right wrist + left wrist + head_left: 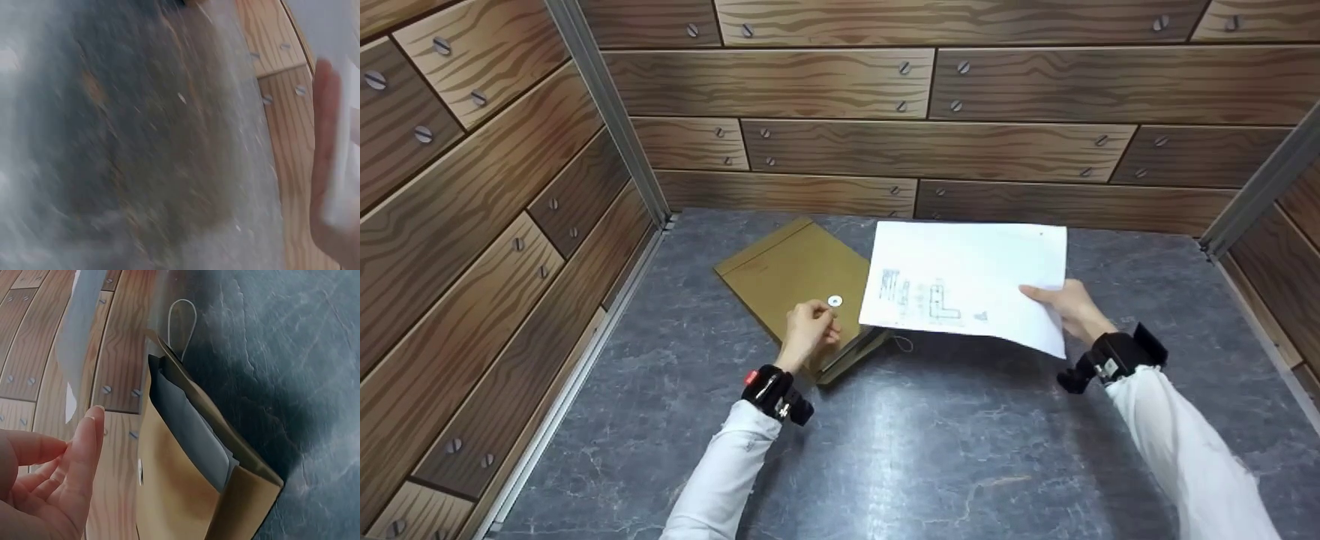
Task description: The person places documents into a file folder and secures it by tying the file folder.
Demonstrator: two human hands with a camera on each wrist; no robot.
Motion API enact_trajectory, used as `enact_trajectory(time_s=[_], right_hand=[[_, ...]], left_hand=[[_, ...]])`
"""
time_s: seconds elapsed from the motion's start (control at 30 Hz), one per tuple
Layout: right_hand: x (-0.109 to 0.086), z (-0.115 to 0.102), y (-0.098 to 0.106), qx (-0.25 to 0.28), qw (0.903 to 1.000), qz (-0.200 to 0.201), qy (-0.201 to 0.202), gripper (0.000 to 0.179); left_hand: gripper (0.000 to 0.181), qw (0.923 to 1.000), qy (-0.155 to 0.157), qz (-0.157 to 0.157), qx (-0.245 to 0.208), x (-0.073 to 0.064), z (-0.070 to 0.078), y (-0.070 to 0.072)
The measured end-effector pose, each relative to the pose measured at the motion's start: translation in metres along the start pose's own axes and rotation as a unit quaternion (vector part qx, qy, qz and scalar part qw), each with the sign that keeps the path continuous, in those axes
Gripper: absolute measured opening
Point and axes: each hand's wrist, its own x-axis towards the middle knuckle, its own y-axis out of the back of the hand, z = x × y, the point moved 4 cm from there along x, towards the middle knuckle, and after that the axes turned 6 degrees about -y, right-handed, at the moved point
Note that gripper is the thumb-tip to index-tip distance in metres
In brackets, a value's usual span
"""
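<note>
A brown paper document envelope (787, 270) with a white round button (835, 301) lies on the left of the grey surface. Over it hovers my left hand (810, 330), its thumb tip meeting the fingers; no object shows between them. In the left wrist view the envelope's mouth gapes and grey-looking sheets (194, 430) sit inside. My right hand (1069, 304) pinches a white printed paper (967, 262) by its right edge, thumb on top. The paper is raised and its left edge overlaps the envelope in the head view. Blur hides detail in the right wrist view.
A loop of pale string (904, 343) pokes out by the envelope's mouth. Wood-plank panels (840, 82) wall in the back and sides, with metal strips (615, 105) at the corners. The grey marbled surface (945, 457) stretches toward the front.
</note>
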Motion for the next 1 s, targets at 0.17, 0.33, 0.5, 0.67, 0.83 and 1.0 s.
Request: enact_trajectory(time_s=[0.17,0.33,0.5,0.67,0.83,1.0], right_hand=[[-0.003,0.007,-0.009,0.006,0.9996,0.015,-0.021,0.072],[-0.004,0.01,-0.011,0.015,0.9991,0.014,-0.036,0.082],[-0.006,0.009,-0.013,0.024,0.9989,0.02,-0.035,0.078],[-0.007,0.008,-0.015,0.028,0.9989,0.026,-0.027,0.066],[-0.008,0.008,-0.014,0.027,0.9989,0.03,-0.027,0.067],[-0.01,0.009,-0.013,0.008,0.9993,0.014,-0.035,0.077]], left_hand=[[0.012,0.9972,-0.022,0.0,0.072,0.0,0.001,0.0],[0.008,0.9618,-0.113,0.003,0.249,0.001,0.007,-0.001],[0.016,0.9045,-0.176,-0.013,0.388,-0.004,0.007,-0.008],[0.053,0.8694,-0.168,-0.058,0.461,-0.007,-0.003,-0.017],[0.076,0.8453,-0.157,-0.1,0.501,-0.008,-0.011,-0.024],[0.073,0.8401,-0.166,-0.103,0.506,-0.007,-0.012,-0.025]])
